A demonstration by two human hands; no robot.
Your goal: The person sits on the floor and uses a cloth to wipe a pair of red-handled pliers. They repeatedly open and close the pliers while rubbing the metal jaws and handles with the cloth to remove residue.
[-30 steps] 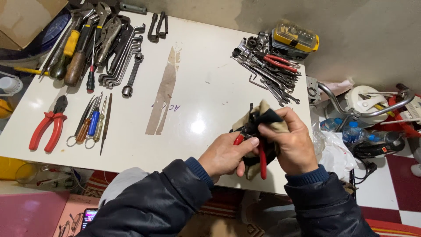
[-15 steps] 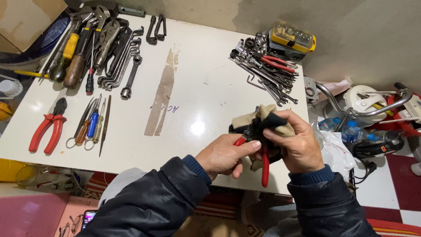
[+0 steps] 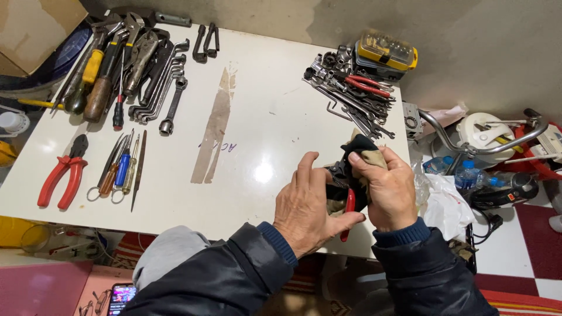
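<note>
The red-handled pliers (image 3: 348, 206) are being held over the near right edge of the table (image 3: 275, 117), wrapped in a dirty rag (image 3: 364, 153). A second ago the rag was bunched lower and darker around the head; now it's been pulled up and over the top, so a tan patch is showing above the right hand (image 3: 389, 190). The pliers have also been tipped more upright, with one red handle poking down between the two hands.

The right hand is closed around rag and pliers together, fingers curled over the top. The left hand (image 3: 309, 209) is cupped against the other side, thumb pressed to the red handle, fingers raised and slightly spread along the metal part. Whether the jaws of the pliers are open or shut can't be told, they're buried in cloth.

So it reads as wiping that's well in progress: the rag has been shifted to a fresh bit of the tool, and nothing has been set down.

The rest of the table hasn't been touched: bigger red pliers (image 3: 60, 173) by the left edge, screwdrivers (image 3: 120, 169) next to them, wrenches (image 3: 158, 76) toward the far left corner, a heap of sockets and keys (image 3: 351, 99) with a yellow bit case (image 3: 386, 54) at the far right corner.
</note>
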